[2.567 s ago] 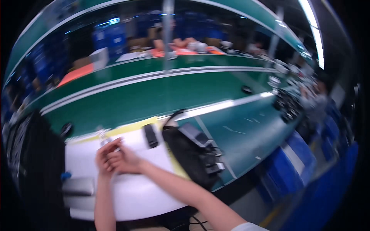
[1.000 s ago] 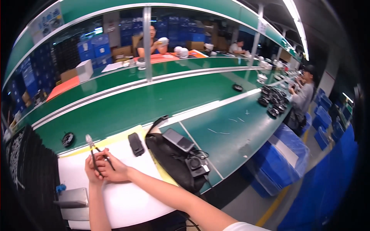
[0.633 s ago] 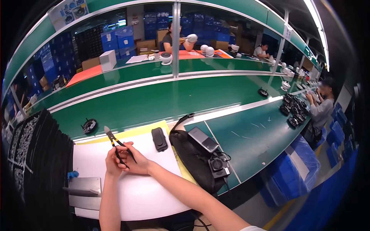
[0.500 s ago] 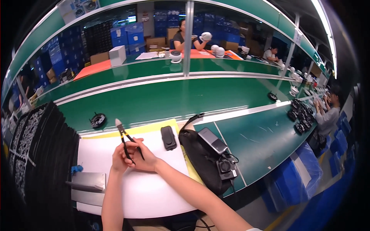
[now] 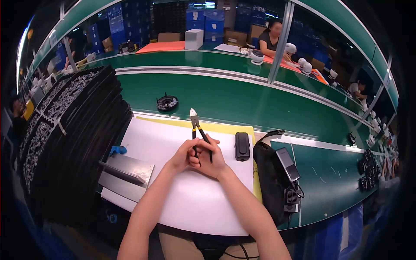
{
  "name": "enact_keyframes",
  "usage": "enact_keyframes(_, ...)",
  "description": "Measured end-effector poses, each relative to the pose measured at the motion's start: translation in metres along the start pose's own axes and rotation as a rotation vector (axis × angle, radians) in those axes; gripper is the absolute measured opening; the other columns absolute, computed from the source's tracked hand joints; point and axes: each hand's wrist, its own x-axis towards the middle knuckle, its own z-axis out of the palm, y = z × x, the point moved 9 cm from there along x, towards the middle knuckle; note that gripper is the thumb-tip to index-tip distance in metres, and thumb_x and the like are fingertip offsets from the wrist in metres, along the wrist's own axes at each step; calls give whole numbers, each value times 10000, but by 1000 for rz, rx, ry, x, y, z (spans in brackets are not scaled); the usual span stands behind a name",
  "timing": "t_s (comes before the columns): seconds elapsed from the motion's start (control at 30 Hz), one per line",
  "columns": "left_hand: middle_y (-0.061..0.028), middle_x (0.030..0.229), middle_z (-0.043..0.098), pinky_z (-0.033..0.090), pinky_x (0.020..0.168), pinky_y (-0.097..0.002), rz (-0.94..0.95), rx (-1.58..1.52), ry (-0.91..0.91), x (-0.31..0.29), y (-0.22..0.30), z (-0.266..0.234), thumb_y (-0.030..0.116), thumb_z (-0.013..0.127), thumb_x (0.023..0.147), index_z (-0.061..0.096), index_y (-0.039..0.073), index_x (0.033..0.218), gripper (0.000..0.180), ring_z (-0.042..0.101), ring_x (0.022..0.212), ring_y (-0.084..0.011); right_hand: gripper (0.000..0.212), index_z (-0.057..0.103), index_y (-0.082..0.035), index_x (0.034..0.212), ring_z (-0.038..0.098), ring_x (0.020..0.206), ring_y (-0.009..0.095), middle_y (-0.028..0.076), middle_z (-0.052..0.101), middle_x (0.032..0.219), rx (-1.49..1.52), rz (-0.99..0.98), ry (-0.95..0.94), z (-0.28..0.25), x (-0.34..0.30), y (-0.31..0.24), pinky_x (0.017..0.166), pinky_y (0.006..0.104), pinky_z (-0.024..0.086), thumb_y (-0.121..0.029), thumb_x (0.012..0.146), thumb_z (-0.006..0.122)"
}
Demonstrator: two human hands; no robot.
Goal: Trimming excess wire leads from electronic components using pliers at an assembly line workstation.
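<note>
A pair of diagonal cutters [image 5: 194,119] with black-and-yellow handles points away from me, its jaws closed or nearly so and its handles spread. My right hand [image 5: 213,164] curls around the handles. Pressed against it, my left hand [image 5: 181,157] has its fingers bent around the left handle; the overlap partly hides both sets of fingers. Both hands are above a white sheet [image 5: 195,212] on the bench. Past the cutter tips, a round black part [image 5: 167,103] with upright prongs sits on the green belt. A black oblong case [image 5: 242,146] lies right of my hands.
Tall stacked black trays [image 5: 86,130] of small parts stand at left, beside a metal plate with a raised ridge [image 5: 125,171] and a blue item [image 5: 118,150]. Rightward lie a black bag [image 5: 267,177], grey device [image 5: 287,164] and small fan [image 5: 292,198]. A person [image 5: 271,41] works opposite.
My view has turned left, so the bench appears farther right. Both hands keep their grip on the cutters over the sheet. The person opposite has lowered a white round object.
</note>
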Motion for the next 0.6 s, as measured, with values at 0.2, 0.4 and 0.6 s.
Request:
enact_keyframes(0.2, -2, 626, 529, 320, 345, -195, 134, -270, 87, 3, 1, 3, 441, 340, 924, 582, -49, 1062, 564, 397, 392, -66, 610, 546, -31, 867, 464, 618, 175, 45, 518, 779, -34, -19, -19, 10, -1, -3, 547, 280, 369, -588, 893, 298)
enact_keyframes(0.4, -106, 915, 438, 275, 617, -277, 256, -342, -346, -1, 21, 34, 512, 289, 904, 563, -49, 1092, 652, 327, 734, -168, 722, 572, 17, 998, 522, 684, 222, 95, 601, 840, 4, 63, -79, 18, -7, 2, 642, 320, 410, -612, 890, 235)
enact_keyframes(0.6, -270, 1343, 364, 423, 948, -349, 586, -303, -752, -13, 43, 68, 589, 228, 871, 486, -73, 1220, 792, 423, 1219, -280, 676, 564, -41, 1027, 553, 751, 203, 58, 602, 938, 47, 142, -245, 26, -7, 18, 667, 342, 435, -609, 898, 220)
